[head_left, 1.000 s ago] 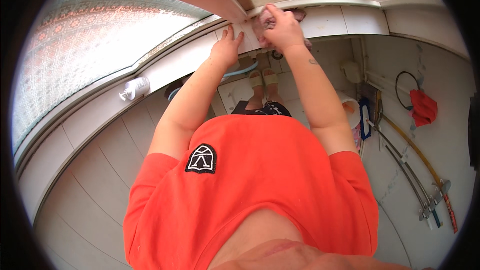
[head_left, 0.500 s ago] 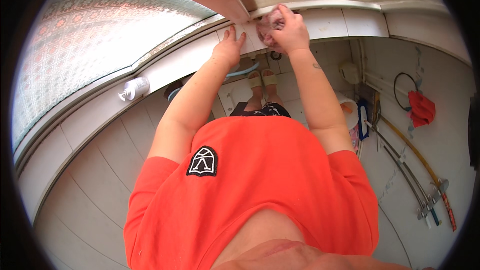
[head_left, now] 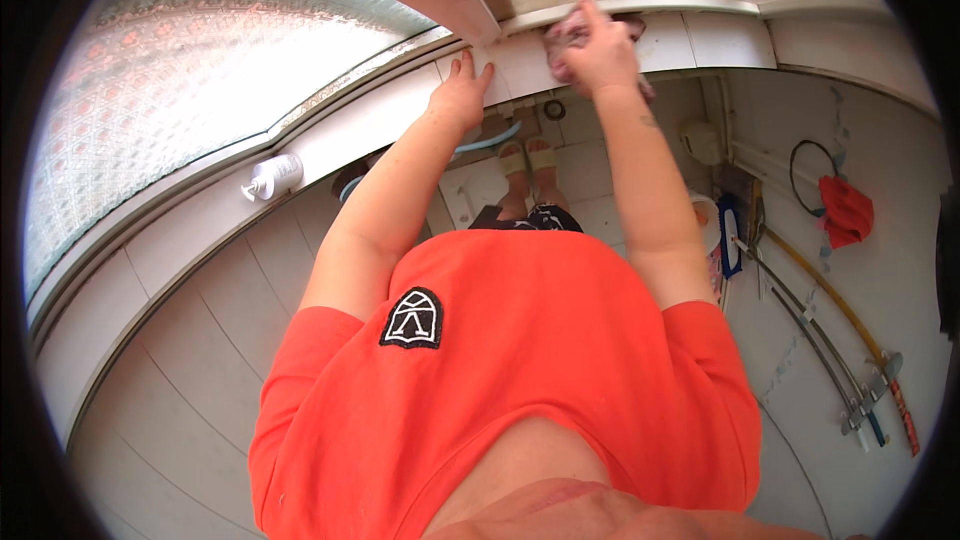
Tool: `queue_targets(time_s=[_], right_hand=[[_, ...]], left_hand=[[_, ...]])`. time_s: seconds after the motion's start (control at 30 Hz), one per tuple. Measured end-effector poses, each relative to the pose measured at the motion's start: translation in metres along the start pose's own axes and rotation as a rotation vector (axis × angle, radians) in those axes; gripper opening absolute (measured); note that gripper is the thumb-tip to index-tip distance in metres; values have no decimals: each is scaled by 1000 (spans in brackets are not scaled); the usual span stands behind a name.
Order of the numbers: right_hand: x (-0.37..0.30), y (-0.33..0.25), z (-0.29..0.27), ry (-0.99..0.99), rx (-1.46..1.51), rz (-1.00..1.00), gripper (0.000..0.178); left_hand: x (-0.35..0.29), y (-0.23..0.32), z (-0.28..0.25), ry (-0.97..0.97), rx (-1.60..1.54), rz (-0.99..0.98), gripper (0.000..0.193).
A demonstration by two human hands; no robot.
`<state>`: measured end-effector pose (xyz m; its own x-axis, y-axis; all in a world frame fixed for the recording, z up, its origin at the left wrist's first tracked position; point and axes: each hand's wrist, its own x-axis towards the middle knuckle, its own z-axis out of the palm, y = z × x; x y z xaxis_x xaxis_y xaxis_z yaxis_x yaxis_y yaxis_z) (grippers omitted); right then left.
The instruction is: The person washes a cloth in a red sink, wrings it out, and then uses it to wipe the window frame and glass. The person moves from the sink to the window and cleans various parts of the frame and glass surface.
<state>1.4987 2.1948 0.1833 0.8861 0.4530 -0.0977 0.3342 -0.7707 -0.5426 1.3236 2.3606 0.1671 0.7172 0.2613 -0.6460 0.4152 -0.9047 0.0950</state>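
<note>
My right hand (head_left: 606,52) is closed on a crumpled pinkish cloth (head_left: 568,40), which lies against the white tiled window ledge (head_left: 520,66). Part of the cloth is hidden behind the fingers, and the hand is a little smeared by motion. To its left, my left hand (head_left: 463,92) rests on the same ledge with its fingers spread and nothing in them, close to the foot of the window's upright frame post (head_left: 470,10).
A white pump bottle (head_left: 272,178) lies on its side on the ledge at the left. Patterned frosted glass (head_left: 220,60) rises behind it. On the right wall hang a red cloth (head_left: 845,211) and several long-handled tools (head_left: 830,285). A light-blue hose (head_left: 490,142) runs below the ledge.
My right hand has moved to the right along the ledge with the cloth, away from the frame post. My left hand has stayed nearly where it was.
</note>
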Motion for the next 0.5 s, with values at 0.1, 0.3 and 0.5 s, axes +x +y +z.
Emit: queue_targets(time_s=[0.1, 0.3, 0.5], right_hand=[[-17, -28, 28, -79, 62, -83, 70], [-34, -55, 19, -302, 264, -94, 73], [-53, -93, 12, 12, 494, -235, 66]], left_hand=[[3, 4, -4, -3, 25, 3, 82], [10, -5, -2, -101, 100, -5, 74], [33, -28, 34, 106, -412, 290, 70]])
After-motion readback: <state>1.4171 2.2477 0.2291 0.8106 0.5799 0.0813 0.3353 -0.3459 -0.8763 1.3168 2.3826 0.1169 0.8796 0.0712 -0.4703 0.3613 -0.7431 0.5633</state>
